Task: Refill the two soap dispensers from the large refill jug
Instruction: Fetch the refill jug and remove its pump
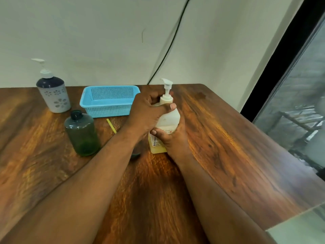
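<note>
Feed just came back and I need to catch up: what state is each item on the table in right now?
Pump bottle: upright on the table, pump on, yellow liquid in the bottom.
Left hand: gripping the bottle's shoulder.
Right hand: gripping the bottle's body.
Green bottle: upright, dark cap on, nearly empty.
White flowered dispenser: upright, pump on.
Blue basket: upright, nothing visible inside.

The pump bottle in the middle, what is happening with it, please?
A person holds the white pump bottle upright on the wooden table with both hands: the left hand wraps its shoulder below the pump collar, the right hand grips its body. The pump is still on. The green bottle, flowered dispenser and blue basket stand untouched.
</note>
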